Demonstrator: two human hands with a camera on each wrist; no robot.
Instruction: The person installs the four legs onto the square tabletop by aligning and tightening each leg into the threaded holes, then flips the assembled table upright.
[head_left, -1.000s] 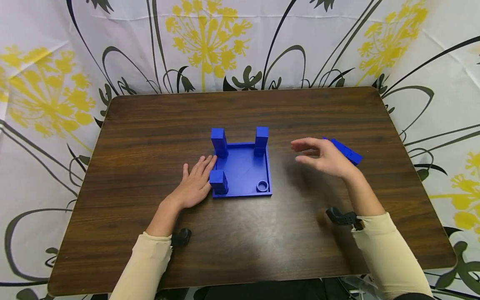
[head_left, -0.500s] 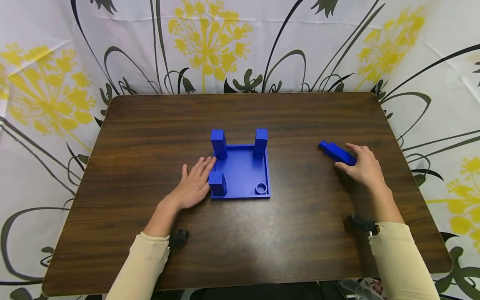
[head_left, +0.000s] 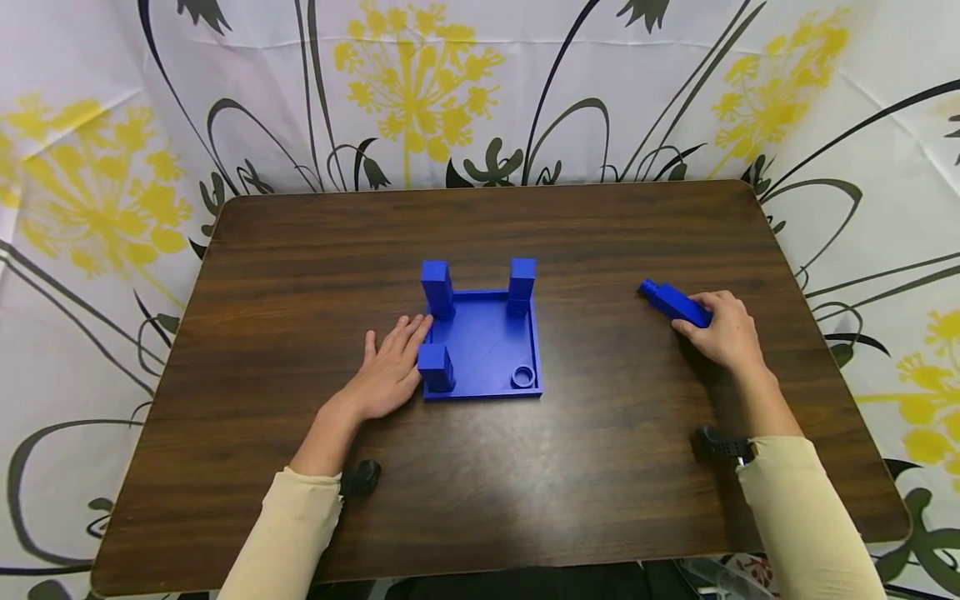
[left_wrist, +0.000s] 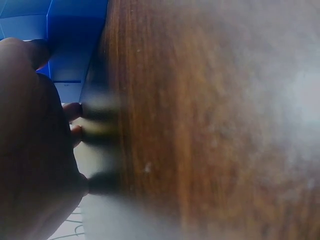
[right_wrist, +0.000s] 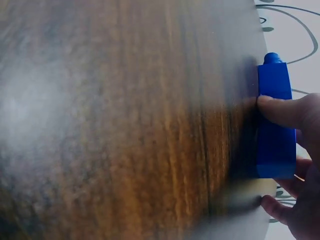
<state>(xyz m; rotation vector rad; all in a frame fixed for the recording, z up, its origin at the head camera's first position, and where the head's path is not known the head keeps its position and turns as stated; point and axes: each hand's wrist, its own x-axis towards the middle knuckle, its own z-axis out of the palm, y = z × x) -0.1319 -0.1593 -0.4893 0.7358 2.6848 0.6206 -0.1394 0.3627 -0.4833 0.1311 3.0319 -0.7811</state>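
A square blue tray (head_left: 487, 393) with a low rim lies mid-table. Blue square posts stand upright at three of its corners: back left (head_left: 437, 287), back right (head_left: 522, 283) and front left (head_left: 436, 367). In the front right corner is a bare round socket (head_left: 522, 377). My left hand (head_left: 385, 375) lies with straight fingers against the tray's left side. Over on the right, my right hand (head_left: 726, 333) pinches the near end of a loose blue post (right_wrist: 276, 145) between thumb and fingers. That post lies on its side, its narrower round peg (right_wrist: 272, 58) pointing away to the back left.
The brown wood-grain table (head_left: 592, 467) has rounded corners. A white cloth with yellow and grey flowers (head_left: 420, 83) hangs behind it and at the sides. Black wrist cameras sit at the left cuff (head_left: 362, 477) and the right cuff (head_left: 722, 443).
My right hand has moved right from beside the tray to the loose post, and its fingers have closed on the post's end. The left hand and tray stay in place.
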